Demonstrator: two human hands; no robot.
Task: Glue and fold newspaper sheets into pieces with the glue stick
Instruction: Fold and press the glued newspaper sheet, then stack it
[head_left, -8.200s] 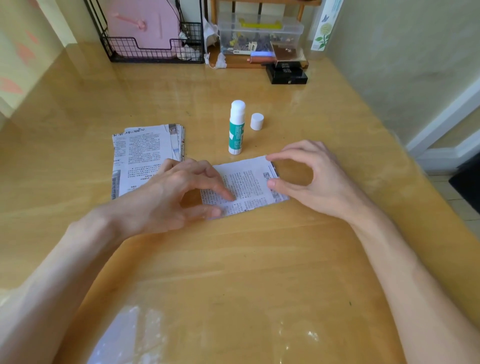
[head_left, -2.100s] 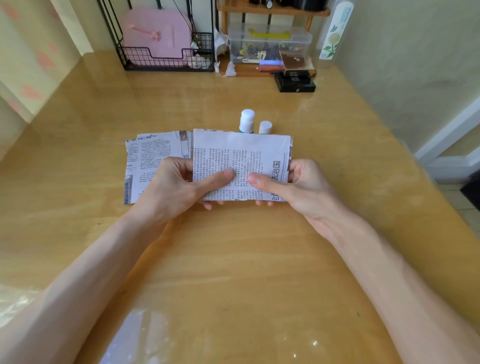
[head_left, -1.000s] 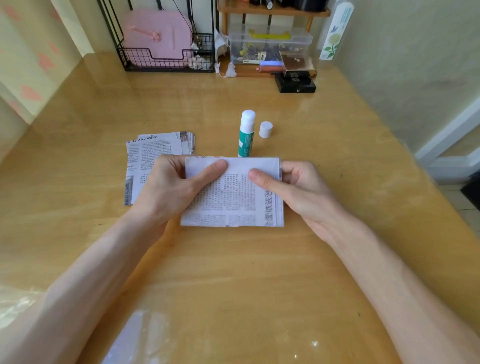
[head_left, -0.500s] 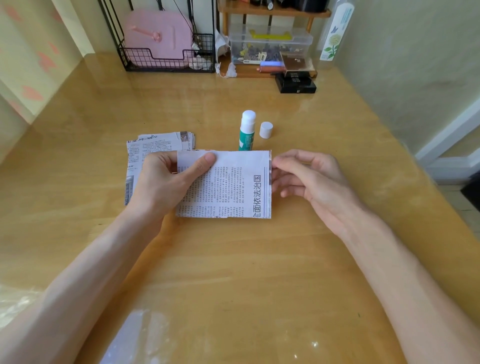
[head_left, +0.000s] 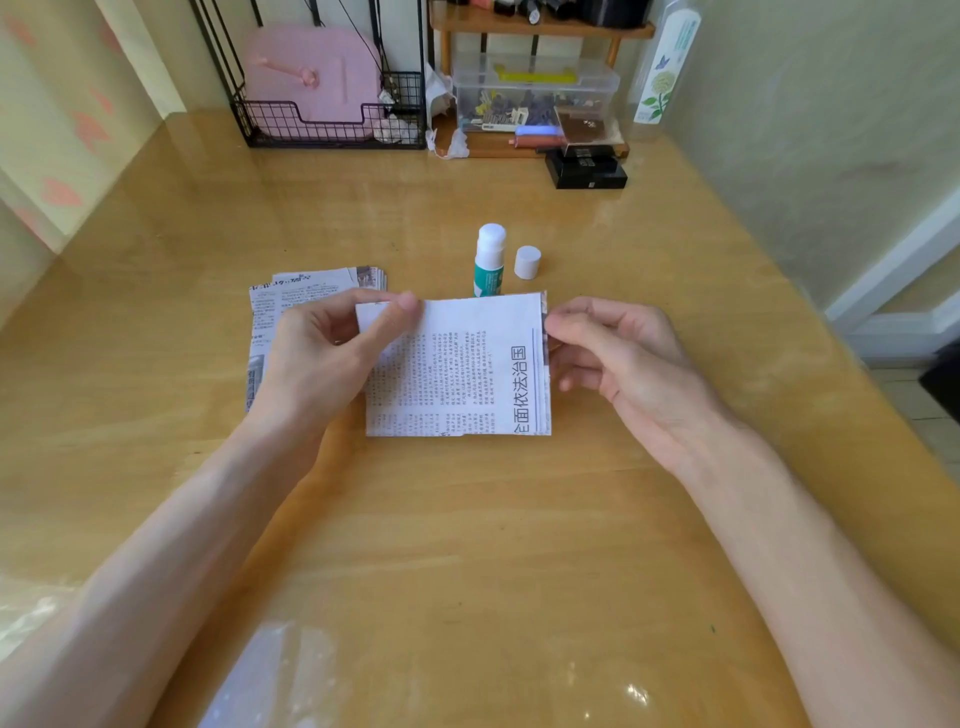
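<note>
A folded newspaper piece (head_left: 467, 374) lies on the wooden table (head_left: 467, 519) in front of me, with its large headline characters along the right side. My left hand (head_left: 322, 358) pinches its top left corner between thumb and forefinger. My right hand (head_left: 618, 353) sits at the piece's right edge with loosely curled fingers, and its thumb tip just touches that edge. Just behind the piece the glue stick (head_left: 489, 260) stands upright and uncapped, with its white cap (head_left: 528, 262) beside it. A stack of newspaper sheets (head_left: 291, 312) lies to the left, partly under my left hand.
At the back of the table stand a black wire basket (head_left: 332, 124) holding a pink item, a clear plastic box (head_left: 535, 93) on a low wooden shelf, and a black box (head_left: 587, 171). A wall runs along the right side.
The piece was lifted, turned and laid flat again. In the last half second my left thumb slid to the top left corner, and my right hand stayed at the right edge.
</note>
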